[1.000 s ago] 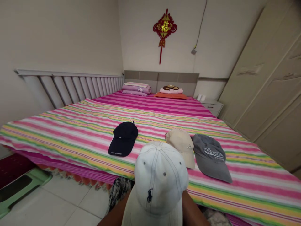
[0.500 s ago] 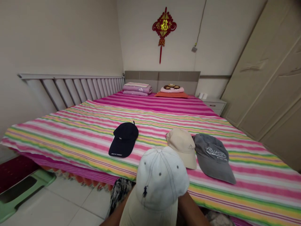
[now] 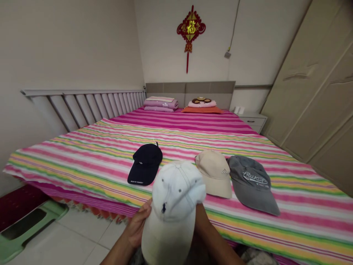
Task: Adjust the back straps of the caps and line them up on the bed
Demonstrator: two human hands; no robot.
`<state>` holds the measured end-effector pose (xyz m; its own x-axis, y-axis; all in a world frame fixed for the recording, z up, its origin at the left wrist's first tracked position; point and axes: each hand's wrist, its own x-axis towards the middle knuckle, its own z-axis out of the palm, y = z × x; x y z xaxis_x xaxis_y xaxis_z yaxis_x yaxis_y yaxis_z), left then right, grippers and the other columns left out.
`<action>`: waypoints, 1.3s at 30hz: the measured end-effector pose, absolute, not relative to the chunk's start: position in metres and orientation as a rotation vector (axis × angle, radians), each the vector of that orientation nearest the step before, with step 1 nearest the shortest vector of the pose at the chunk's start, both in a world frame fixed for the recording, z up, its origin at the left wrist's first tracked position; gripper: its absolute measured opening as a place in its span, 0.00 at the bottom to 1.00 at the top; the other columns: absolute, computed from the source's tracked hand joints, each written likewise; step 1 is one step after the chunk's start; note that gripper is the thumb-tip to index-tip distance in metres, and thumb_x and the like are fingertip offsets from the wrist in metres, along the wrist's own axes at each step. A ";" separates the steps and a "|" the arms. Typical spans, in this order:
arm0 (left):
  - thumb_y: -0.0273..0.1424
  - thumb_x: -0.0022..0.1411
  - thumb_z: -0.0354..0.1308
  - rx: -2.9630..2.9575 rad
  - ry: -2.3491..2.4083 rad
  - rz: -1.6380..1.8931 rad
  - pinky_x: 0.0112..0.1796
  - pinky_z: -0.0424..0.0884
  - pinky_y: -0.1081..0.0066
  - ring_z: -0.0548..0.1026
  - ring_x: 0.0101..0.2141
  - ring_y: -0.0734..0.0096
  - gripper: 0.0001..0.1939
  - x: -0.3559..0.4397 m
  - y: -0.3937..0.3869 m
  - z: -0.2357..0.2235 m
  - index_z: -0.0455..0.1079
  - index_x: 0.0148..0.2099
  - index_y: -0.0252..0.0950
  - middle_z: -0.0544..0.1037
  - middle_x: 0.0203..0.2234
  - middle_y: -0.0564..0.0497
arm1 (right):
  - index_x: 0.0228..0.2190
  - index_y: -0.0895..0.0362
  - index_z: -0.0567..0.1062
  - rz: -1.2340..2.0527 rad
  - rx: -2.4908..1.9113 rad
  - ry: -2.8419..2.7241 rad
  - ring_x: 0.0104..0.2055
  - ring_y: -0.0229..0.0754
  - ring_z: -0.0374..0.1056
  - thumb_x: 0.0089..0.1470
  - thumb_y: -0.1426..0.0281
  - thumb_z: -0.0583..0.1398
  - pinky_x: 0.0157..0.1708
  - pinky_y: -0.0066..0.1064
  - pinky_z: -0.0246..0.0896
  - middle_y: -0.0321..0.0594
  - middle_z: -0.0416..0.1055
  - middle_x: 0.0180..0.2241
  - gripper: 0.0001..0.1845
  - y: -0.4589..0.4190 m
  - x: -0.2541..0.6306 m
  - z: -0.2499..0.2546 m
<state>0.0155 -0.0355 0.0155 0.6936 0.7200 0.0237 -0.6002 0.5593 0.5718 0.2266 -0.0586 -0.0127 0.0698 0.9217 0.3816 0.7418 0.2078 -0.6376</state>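
A white baseball cap (image 3: 178, 191) with a small dark horse-rider logo is held up in front of me, its brim pointing down toward me. My left hand (image 3: 140, 221) grips its left edge near the brim. Behind the cap's right side, my right hand (image 3: 200, 215) holds it; the fingers there are hidden. Three more caps lie on the bed: a navy cap (image 3: 146, 163) to the left, a beige cap (image 3: 213, 171) just beyond the white one, and a grey cap (image 3: 250, 182) with "Always" lettering to the right, touching the beige one.
The bed has a striped sheet (image 3: 91, 151). Folded purple bedding (image 3: 160, 104) and a pink pile (image 3: 202, 104) sit by the headboard (image 3: 165, 87). A green stool (image 3: 41, 224) stands on the floor at left. A nightstand (image 3: 252, 119) and wardrobe (image 3: 303, 92) are at right.
The white cap has shifted left and slightly up, turning a little. My left hand has come into view at its left edge. The other caps stay where they lie.
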 end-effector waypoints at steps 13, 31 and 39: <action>0.20 0.52 0.54 0.595 0.443 0.932 0.47 0.65 0.62 0.75 0.38 0.65 0.20 0.098 0.106 0.016 0.65 0.49 0.32 0.78 0.34 0.46 | 0.24 0.57 0.66 0.047 -1.797 -1.807 0.24 0.38 0.65 0.55 0.68 0.48 0.24 0.26 0.47 0.37 0.69 0.22 0.13 -0.068 0.268 -0.035; 0.17 0.51 0.54 0.572 0.704 1.052 0.36 0.71 0.68 0.76 0.26 0.71 0.25 0.099 0.118 -0.012 0.60 0.53 0.32 0.78 0.28 0.48 | 0.26 0.56 0.67 -0.042 -1.722 -1.827 0.25 0.37 0.65 0.55 0.70 0.48 0.26 0.26 0.48 0.37 0.69 0.24 0.10 -0.069 0.268 -0.043; 0.19 0.48 0.57 0.648 0.829 1.084 0.36 0.70 0.66 0.75 0.26 0.69 0.22 0.106 0.114 -0.009 0.64 0.48 0.30 0.78 0.26 0.48 | 0.26 0.57 0.67 -0.019 -1.743 -1.825 0.26 0.38 0.65 0.54 0.70 0.48 0.27 0.26 0.49 0.38 0.69 0.24 0.10 -0.070 0.267 -0.040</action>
<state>0.1059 0.1137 -0.0089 0.2329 0.9376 -0.2582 -0.4955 0.3428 0.7981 0.2668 -0.0704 -0.0400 0.0505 0.9021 0.4286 0.9109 0.1344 -0.3902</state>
